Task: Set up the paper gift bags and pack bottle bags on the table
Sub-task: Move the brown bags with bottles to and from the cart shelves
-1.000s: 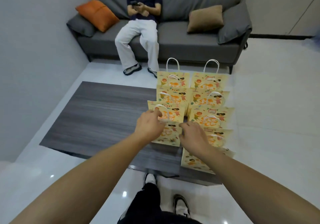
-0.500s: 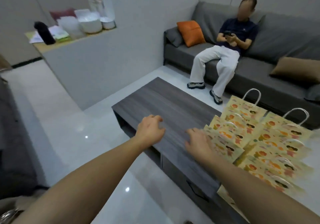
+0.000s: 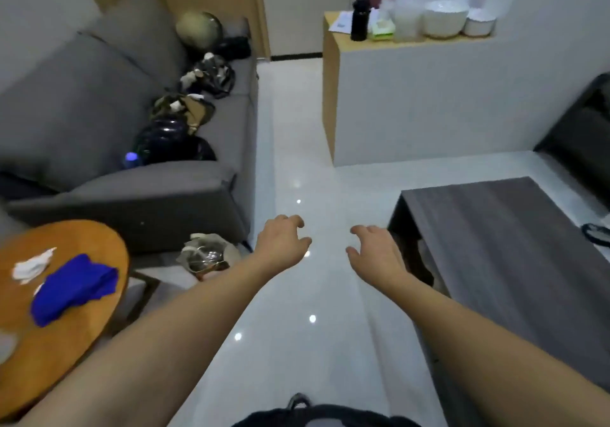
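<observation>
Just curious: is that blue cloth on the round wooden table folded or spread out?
Loosely bunched: the blue cloth lies in a crumpled heap on the round wooden table.

Dark wood-grain table (image 3: 501,248) stands at right, top bare.

Nothing readable anywhere here, honestly. The sheet of paper (image 3: 341,24) on the counter (image 3: 409,41) next to the black bottle (image 3: 360,19) might have print on it, but it's way too small and blurry to make out. Same deal with the green-topped pack (image 3: 383,27) beside it: if there's a label, I can't read a single letter.
</observation>
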`<action>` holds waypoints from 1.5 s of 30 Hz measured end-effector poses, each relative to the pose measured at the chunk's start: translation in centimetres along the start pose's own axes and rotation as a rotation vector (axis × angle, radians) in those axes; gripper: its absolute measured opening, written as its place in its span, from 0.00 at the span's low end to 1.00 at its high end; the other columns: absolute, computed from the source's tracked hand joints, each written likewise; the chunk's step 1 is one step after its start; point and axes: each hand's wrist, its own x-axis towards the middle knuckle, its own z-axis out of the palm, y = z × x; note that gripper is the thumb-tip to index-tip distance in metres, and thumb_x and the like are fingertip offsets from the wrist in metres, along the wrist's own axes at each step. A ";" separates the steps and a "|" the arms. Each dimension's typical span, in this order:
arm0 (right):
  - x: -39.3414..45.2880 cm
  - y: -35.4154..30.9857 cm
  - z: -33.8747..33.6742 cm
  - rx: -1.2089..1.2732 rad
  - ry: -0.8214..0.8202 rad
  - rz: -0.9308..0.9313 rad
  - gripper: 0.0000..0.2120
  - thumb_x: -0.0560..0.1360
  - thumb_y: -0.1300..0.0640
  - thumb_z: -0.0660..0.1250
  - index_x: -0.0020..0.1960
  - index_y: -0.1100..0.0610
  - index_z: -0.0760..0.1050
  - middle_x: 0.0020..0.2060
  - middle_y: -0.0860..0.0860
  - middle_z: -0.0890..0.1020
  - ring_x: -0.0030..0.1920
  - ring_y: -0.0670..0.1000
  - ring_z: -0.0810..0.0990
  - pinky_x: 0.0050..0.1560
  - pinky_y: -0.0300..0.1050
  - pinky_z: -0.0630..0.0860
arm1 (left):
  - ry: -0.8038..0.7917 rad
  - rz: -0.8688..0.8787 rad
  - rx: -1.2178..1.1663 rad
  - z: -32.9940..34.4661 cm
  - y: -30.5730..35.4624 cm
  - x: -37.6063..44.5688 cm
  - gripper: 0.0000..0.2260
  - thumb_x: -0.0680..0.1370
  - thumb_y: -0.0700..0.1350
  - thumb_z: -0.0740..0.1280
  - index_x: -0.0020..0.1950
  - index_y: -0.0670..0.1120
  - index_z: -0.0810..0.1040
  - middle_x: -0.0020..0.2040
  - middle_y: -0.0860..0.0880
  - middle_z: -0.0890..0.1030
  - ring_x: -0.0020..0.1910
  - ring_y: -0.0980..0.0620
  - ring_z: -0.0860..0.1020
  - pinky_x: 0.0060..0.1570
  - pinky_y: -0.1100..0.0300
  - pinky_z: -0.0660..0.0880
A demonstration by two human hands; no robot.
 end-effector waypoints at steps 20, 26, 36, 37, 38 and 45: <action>-9.0 -24.0 16.6 -0.151 -0.693 -1.211 0.21 0.80 0.51 0.66 0.71 0.55 0.73 0.62 0.55 0.80 0.63 0.56 0.75 0.62 0.49 0.73 | 0.450 -1.349 -0.437 6.1 -14.1 -31.4 0.19 0.80 0.53 0.67 0.70 0.48 0.74 0.70 0.45 0.72 0.65 0.44 0.73 0.63 0.52 0.72; -17.2 -25.5 18.2 -0.218 -0.807 -1.462 0.20 0.80 0.50 0.66 0.71 0.53 0.73 0.63 0.53 0.79 0.64 0.54 0.75 0.62 0.47 0.73 | 0.605 -1.601 -0.486 9.1 -11.0 -40.4 0.19 0.80 0.53 0.68 0.70 0.48 0.75 0.70 0.45 0.72 0.65 0.45 0.73 0.61 0.54 0.71; -31.4 -31.9 21.2 -0.240 -0.801 -1.631 0.22 0.80 0.49 0.65 0.72 0.54 0.71 0.64 0.53 0.78 0.66 0.54 0.73 0.65 0.49 0.72 | 0.815 -1.665 -0.537 10.5 -15.5 -54.4 0.20 0.80 0.53 0.68 0.70 0.47 0.75 0.70 0.46 0.73 0.67 0.45 0.71 0.64 0.54 0.70; -32.6 -32.3 21.9 -0.251 -0.803 -1.625 0.22 0.80 0.49 0.65 0.73 0.54 0.71 0.65 0.53 0.78 0.66 0.54 0.73 0.65 0.49 0.73 | 0.819 -1.660 -0.533 10.6 -16.3 -55.7 0.20 0.80 0.53 0.68 0.70 0.47 0.75 0.69 0.46 0.73 0.67 0.45 0.71 0.64 0.53 0.71; -33.8 -32.7 22.4 -0.257 -0.809 -1.615 0.22 0.80 0.49 0.65 0.73 0.54 0.71 0.65 0.53 0.78 0.66 0.54 0.73 0.65 0.49 0.73 | 0.818 -1.657 -0.533 10.7 -16.9 -57.0 0.20 0.80 0.53 0.68 0.69 0.47 0.75 0.69 0.46 0.73 0.67 0.45 0.72 0.64 0.53 0.71; -38.3 -33.4 25.2 -0.320 -0.821 -1.556 0.22 0.81 0.49 0.65 0.73 0.54 0.71 0.63 0.54 0.78 0.65 0.55 0.74 0.62 0.47 0.73 | 0.778 -1.632 -0.573 12.2 -21.6 -62.1 0.19 0.79 0.52 0.69 0.68 0.47 0.76 0.69 0.46 0.73 0.66 0.46 0.72 0.63 0.53 0.71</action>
